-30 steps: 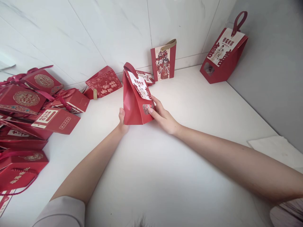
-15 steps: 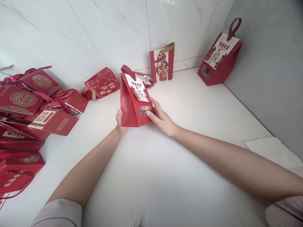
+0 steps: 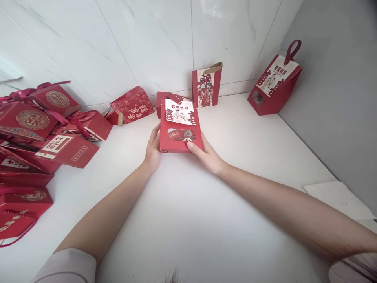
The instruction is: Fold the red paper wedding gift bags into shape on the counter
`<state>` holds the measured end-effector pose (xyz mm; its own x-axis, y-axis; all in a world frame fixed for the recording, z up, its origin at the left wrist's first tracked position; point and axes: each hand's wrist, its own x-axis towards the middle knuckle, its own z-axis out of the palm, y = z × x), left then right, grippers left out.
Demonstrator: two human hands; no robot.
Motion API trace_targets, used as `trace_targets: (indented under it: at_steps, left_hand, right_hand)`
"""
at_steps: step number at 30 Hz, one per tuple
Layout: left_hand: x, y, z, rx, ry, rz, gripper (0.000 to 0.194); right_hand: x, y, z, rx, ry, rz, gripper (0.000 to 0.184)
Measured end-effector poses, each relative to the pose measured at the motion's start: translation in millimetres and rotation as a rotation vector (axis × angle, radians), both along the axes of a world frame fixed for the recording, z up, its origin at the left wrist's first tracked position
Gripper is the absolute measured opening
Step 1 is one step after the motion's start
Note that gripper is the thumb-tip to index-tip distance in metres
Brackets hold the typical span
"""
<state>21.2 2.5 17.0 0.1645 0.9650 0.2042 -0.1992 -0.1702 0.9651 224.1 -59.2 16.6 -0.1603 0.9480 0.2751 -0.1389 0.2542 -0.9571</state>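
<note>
A red gift box (image 3: 180,147) with a white printed label and a clear window is held between both hands, its front turned toward me. Through the window, red wrapped contents show. My left hand (image 3: 153,151) grips the box's left side, its fingers partly hidden behind it. At the lower right corner, my right hand (image 3: 207,155) is closed on the box, with the thumb on the front just below the window. Behind the held box, part of another red box (image 3: 160,103) shows.
A pile of red gift boxes (image 3: 33,120) with ribbons covers the left side. Along the tiled wall stand a floral red box (image 3: 134,106) and a red box with a tan strap (image 3: 207,90). A looped-handle box (image 3: 273,84) stands in the right corner; white paper (image 3: 338,198) lies at right.
The held box has turned from an angled view, with its left side showing, to face me squarely. Both hands still hold it. The camera view has shifted slightly.
</note>
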Motion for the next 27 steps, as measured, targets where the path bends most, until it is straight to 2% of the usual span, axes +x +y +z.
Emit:
trace_targets:
  at_steps: [2, 5, 9, 13, 19, 21, 24, 27]
  left_hand:
    - [4, -4, 1.4, 0.12, -0.015, 0.004, 0.055]
    - [8, -10, 3.0, 0.206, -0.058, -0.091, 0.069]
    - [6, -11, -0.8, 0.129, -0.003, -0.165, 0.071]
    - [1, -4, -6.3, 0.054, 0.015, -0.155, 0.064]
    - [1, -2, -7.0, 0.042, 0.025, -0.15, 0.064]
    - [-1, -4, -7.1, 0.1, 0.071, -0.148, 0.066]
    - [-9, -4, -8.7, 0.287, 0.188, -0.117, 0.069]
    - [-18, -1, -11.5, 0.428, 0.312, -0.094, 0.063]
  right_hand:
    - [-2, -1, -0.4, -0.016, 0.029, -0.042, 0.082]
    - [-3, -2, -0.1, -0.006, 0.021, -0.025, 0.083]
    - [-1, -1, -2.1, 0.02, -0.089, -0.062, 0.072]
    - [1, 3, -6.5, -0.023, -0.154, -0.085, 0.068]
    - [0, 2, -5.3, -0.026, -0.14, -0.093, 0.067]
    - [1, -2, -3.1, 0.03, -0.121, -0.138, 0.069]
    - [3, -9, -0.7, 0.168, -0.13, -0.208, 0.073]
    - [4, -15, -0.5, 0.238, -0.163, -0.21, 0.079]
